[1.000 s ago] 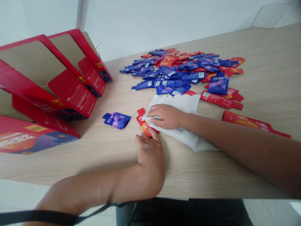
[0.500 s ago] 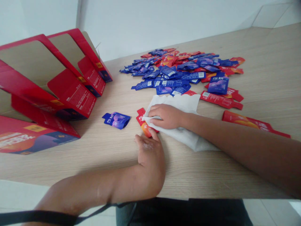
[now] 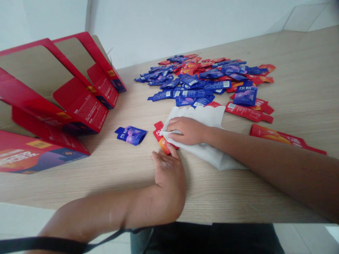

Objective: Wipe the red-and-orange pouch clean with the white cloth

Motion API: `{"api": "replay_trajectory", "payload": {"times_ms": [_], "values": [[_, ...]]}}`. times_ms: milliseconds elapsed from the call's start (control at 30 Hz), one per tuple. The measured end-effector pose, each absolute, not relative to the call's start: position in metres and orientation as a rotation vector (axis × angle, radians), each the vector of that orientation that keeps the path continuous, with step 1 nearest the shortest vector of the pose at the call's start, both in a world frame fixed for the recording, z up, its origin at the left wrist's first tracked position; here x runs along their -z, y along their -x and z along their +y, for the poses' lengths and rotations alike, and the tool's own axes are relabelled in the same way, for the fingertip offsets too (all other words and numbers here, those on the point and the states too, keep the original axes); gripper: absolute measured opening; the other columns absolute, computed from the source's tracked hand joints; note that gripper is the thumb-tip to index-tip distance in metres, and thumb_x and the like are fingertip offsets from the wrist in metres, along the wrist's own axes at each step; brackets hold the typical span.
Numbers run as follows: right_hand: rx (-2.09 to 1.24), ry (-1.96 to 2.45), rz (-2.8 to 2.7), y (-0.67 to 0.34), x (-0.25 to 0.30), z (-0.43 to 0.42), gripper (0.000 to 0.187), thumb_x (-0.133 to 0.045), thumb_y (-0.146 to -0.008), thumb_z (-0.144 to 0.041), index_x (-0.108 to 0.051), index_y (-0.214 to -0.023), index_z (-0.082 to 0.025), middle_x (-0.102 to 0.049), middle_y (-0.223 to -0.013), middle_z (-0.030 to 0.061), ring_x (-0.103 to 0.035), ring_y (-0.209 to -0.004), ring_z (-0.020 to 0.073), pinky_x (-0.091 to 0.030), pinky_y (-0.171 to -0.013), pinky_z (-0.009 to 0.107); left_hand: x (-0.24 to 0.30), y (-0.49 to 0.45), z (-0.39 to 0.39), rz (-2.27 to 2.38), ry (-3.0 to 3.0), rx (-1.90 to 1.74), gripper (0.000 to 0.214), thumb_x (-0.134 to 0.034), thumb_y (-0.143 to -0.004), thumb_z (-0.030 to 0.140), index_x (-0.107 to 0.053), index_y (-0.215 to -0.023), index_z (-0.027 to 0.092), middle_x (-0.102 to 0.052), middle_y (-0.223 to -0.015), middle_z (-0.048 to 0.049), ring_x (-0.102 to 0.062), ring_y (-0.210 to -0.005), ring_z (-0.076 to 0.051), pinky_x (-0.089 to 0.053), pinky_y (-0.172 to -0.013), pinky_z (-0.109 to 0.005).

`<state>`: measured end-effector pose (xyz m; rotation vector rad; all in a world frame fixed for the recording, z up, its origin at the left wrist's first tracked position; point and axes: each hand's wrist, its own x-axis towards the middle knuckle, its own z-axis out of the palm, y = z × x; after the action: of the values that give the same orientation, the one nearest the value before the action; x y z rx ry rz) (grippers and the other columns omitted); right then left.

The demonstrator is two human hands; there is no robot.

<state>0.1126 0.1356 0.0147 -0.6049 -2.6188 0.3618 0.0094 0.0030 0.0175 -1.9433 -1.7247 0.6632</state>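
Note:
My right hand [image 3: 186,130] is closed on a white cloth [image 3: 203,114], with a fold pinched by the thumb and fingers. Part of the cloth lies over a red spouted pouch [image 3: 158,128], which is flat on the table and shows an orange print. From the near side, the fingertips of my left hand [image 3: 169,167] hold the pouch's lower edge against the table; some of its fingers are hidden beneath the hand. A blue spouted pouch [image 3: 131,135] with purple print lies by itself to the left of the red one.
Behind the cloth spreads a heap of blue and red pouches [image 3: 193,83]. Another red pouch [image 3: 280,135] lies by my right forearm, partly covered. Several open red cartons [image 3: 79,106] stand along the left. A pale wall backs the wooden table [image 3: 119,176].

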Motion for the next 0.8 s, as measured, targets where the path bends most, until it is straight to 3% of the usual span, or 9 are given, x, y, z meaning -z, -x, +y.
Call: {"api": "replay_trajectory", "payload": {"times_ms": [800], "values": [[-0.364, 0.595, -2.614, -0.1129, -0.0128, 0.1366, 0.021, -0.048, -0.087, -0.025, -0.065, -0.089, -0.012, -0.063, -0.091, 0.0095, -0.055, -0.084, 0.0198, -0.041, -0.078, 0.032, -0.0164, -0.009, 0.0029, -1.728, 1.932, -0.695, 0.054, -0.025, -0.082, -0.002, -0.044, -0.133, 0.0, -0.072, -0.095, -0.0223, -0.069, -0.092, -0.023, -0.047, -0.096, -0.041]]}}
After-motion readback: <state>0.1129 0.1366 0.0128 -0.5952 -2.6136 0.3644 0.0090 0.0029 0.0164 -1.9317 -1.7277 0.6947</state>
